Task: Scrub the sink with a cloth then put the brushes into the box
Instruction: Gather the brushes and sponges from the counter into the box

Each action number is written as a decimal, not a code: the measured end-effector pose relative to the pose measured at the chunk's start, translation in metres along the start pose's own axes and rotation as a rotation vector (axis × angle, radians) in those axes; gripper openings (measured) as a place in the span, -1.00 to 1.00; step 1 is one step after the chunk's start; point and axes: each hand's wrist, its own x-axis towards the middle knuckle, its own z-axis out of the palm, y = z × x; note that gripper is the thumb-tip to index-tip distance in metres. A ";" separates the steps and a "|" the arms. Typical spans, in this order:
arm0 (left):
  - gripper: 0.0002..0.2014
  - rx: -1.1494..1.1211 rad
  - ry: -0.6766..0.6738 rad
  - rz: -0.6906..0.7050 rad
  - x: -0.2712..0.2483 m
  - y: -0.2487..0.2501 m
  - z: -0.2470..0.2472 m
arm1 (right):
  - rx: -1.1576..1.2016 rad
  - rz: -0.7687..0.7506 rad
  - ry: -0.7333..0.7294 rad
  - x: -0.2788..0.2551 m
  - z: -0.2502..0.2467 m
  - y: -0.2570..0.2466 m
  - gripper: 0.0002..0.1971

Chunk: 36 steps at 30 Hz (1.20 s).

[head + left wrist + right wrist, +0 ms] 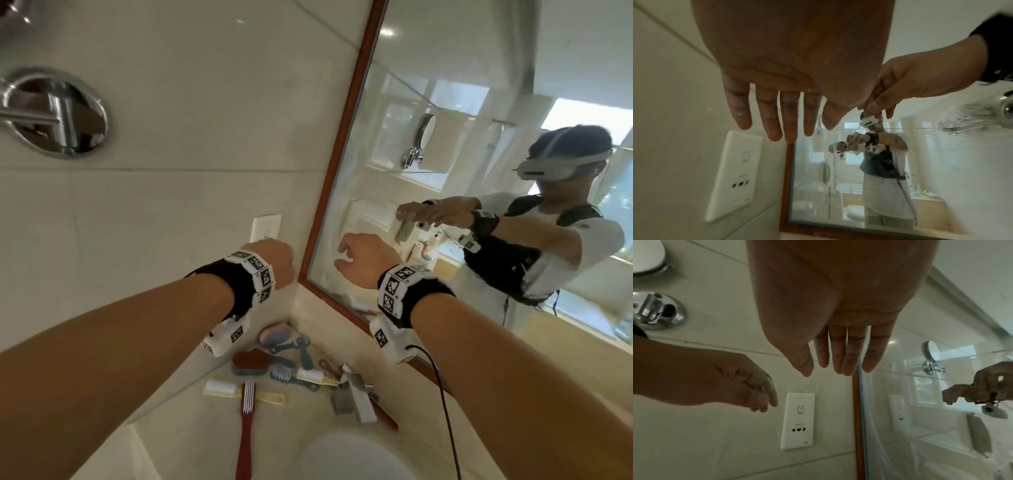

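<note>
Several brushes lie on the beige counter by the wall: a long red-handled brush (246,421), a yellow one with white bristles (236,390), a brown-bristled one (255,359) and teal ones (291,373). The white sink (342,455) shows at the bottom edge, with a chrome tap (356,397) behind it. Both my arms are raised well above the counter. My left hand (274,263) hangs near the wall socket, its fingers (777,129) straight and holding nothing. My right hand (363,260) is in front of the mirror, its fingers (838,368) also straight and empty. No cloth or box is in view.
A wood-framed mirror (445,137) fills the right side and reflects me. A white socket plate (265,228) sits on the tiled wall beside it. A chrome wall fitting (58,113) juts out at upper left. A black cable (445,411) hangs from my right wrist.
</note>
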 end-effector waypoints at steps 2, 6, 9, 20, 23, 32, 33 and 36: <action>-0.66 0.002 -0.019 -0.046 0.014 -0.018 0.016 | 0.017 -0.019 -0.033 0.023 0.018 -0.003 -0.76; -0.62 -0.040 -0.016 -0.122 0.034 -0.042 0.034 | 0.047 -0.038 -0.078 0.062 0.044 -0.006 -0.77; -0.60 -0.048 -0.077 -0.149 0.043 -0.057 0.056 | 0.065 -0.027 -0.124 0.081 0.076 -0.004 -0.79; -0.63 -0.248 -0.364 -0.062 0.080 -0.072 0.205 | 0.105 0.141 -0.463 0.094 0.233 0.012 -0.84; -0.64 -0.325 -0.433 -0.071 0.079 -0.072 0.263 | 0.091 0.177 -0.578 0.090 0.288 0.016 -0.87; -0.47 -0.275 -0.725 -0.303 0.018 -0.064 0.398 | 0.259 0.269 -0.735 0.043 0.427 -0.008 -0.36; -0.47 -0.278 -0.700 -0.334 0.011 -0.062 0.403 | 0.252 0.253 -0.730 0.040 0.439 -0.011 -0.39; -0.51 -0.279 -0.610 -0.386 0.001 -0.062 0.412 | 0.215 0.192 -0.721 0.036 0.460 -0.023 -0.45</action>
